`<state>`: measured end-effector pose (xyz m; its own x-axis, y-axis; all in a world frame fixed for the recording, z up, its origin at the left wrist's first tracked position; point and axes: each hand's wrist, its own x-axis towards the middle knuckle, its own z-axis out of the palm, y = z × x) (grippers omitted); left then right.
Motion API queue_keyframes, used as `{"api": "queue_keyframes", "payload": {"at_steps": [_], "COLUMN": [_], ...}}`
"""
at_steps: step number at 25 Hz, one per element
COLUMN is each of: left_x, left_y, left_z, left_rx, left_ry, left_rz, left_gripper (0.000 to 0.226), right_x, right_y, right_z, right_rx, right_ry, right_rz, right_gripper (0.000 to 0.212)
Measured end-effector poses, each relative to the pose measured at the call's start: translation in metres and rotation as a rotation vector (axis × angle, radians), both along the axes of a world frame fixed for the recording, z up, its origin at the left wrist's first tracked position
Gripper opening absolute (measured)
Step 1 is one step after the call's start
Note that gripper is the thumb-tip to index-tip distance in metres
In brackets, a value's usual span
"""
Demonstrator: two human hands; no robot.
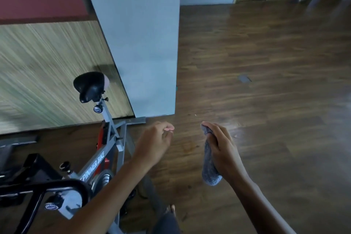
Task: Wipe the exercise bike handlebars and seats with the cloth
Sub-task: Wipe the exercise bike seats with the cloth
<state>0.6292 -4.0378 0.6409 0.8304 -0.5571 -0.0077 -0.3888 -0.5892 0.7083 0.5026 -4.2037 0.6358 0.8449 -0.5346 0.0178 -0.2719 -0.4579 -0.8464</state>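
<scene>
A grey exercise bike (pixel 98 163) stands at the lower left, with its black seat (pixel 89 85) raised on a post and its black handlebars (pixel 57 186) near the bottom left edge. My right hand (pixel 220 146) grips a bunched grey cloth (pixel 209 163) that hangs down over the wooden floor, right of the bike. My left hand (pixel 155 142) hovers between the bike and the cloth with fingers loosely curled and holds nothing. Neither hand touches the bike.
A pale blue pillar (pixel 142 43) rises just behind the bike's rear foot. A wood-panelled wall (pixel 47 72) runs behind the seat. Dark wooden floor (pixel 266 81) spreads to the right. My foot (pixel 171 211) shows at the bottom.
</scene>
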Motion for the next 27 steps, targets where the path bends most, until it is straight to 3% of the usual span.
{"api": "queue_keyframes", "payload": {"at_steps": [8,17,27], "left_x": [0.134,0.258,0.357], "left_y": [-0.022,-0.043,-0.036], "left_z": [-0.013,-0.014,-0.007], "left_rx": [-0.029,-0.046,0.068], "left_ry": [0.149,0.189,0.182], "left_rz": [0.198,0.417,0.730], "left_gripper": [0.017,0.019,0.018], "right_x": [0.157,0.324,0.506], "right_y": [-0.031,-0.059,-0.078], "right_z": [-0.005,-0.011,-0.006], "right_rx": [-0.084,-0.018,0.047], "right_ry": [0.032,0.013,0.081], "right_rz": [0.211,0.385,0.795], "right_gripper": [0.036,0.034,0.035]}}
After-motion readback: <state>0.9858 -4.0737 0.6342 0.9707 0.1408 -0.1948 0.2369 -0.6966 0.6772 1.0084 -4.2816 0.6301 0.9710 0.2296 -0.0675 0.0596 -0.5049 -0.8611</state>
